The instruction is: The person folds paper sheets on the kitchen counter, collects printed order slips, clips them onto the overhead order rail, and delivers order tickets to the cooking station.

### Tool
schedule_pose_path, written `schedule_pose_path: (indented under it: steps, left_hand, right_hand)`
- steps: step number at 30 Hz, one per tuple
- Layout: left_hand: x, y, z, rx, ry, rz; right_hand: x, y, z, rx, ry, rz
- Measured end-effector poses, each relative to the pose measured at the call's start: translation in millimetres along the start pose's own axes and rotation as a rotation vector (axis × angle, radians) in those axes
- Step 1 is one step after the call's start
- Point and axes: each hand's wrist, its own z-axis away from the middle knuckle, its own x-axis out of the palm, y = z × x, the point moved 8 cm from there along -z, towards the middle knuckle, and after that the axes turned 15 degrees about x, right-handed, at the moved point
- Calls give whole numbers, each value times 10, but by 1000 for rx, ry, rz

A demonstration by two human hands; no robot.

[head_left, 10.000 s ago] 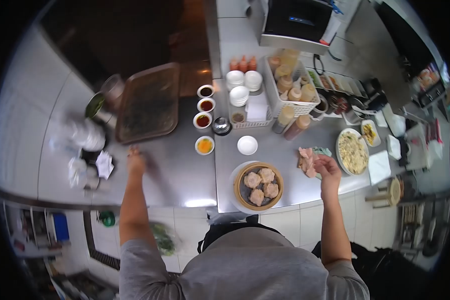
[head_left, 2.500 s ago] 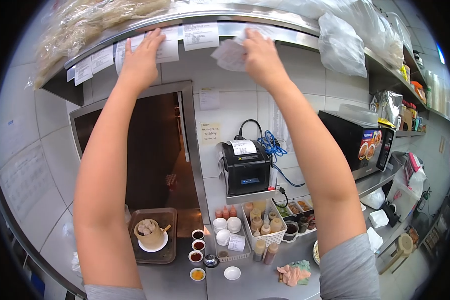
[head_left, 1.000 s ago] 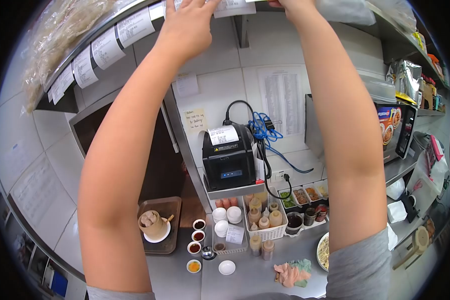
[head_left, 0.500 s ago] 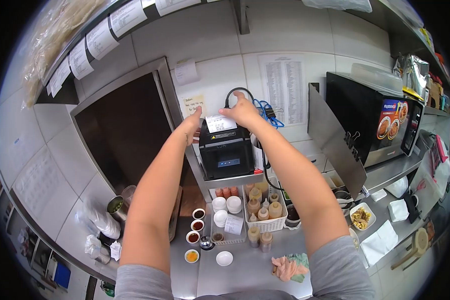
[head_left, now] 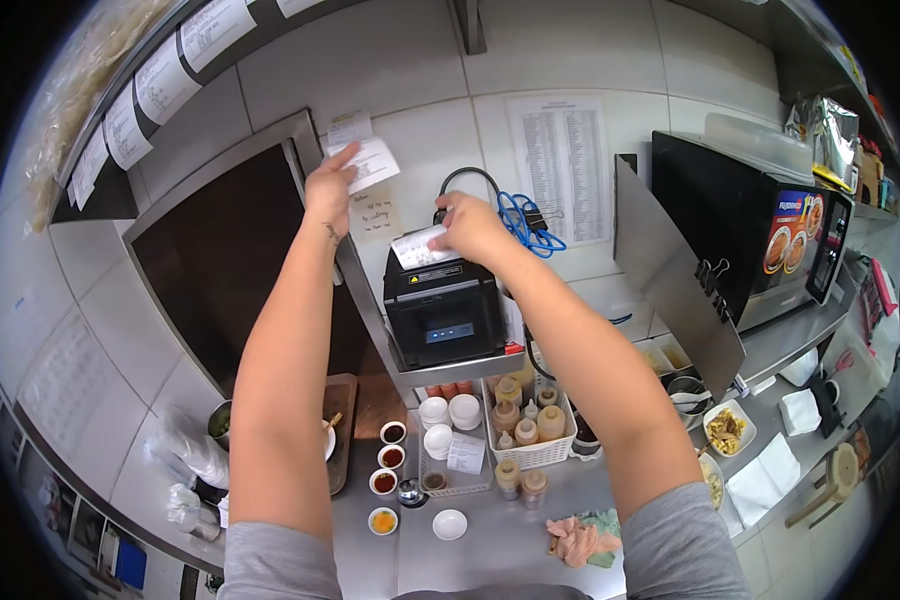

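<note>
My left hand [head_left: 332,190] pinches a printed paper slip [head_left: 374,163] in front of the wall, above a handwritten note [head_left: 375,213]. Lower and to the right, my right hand [head_left: 467,232] grips the printed paper [head_left: 423,247] that sticks out of the top of a black receipt printer [head_left: 446,315]. The printer sits on a small metal shelf, with a blue cable [head_left: 522,222] coiled behind and right of it.
More slips [head_left: 166,80] hang from the overhead shelf at upper left. Below the printer stand sauce cups [head_left: 391,456], a white basket of bottles [head_left: 540,452] and a pink cloth [head_left: 582,541]. A metal panel [head_left: 670,270] and microwave [head_left: 740,235] are at right.
From the overhead shelf, both hands came down to the printer. My left hand has since moved up and left with a slip, while my right hand has closed on the paper at the printer.
</note>
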Motion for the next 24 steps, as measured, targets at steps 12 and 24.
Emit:
schedule_pose_path:
  steps: [12,24]
  left_hand:
    - [753,82,940,-416,-199,541]
    - [416,307,598,-196,-2,537]
  right_hand:
    - [-163,-678,359,57,-542,-552]
    - [-984,-1769,882,-341,-196,275]
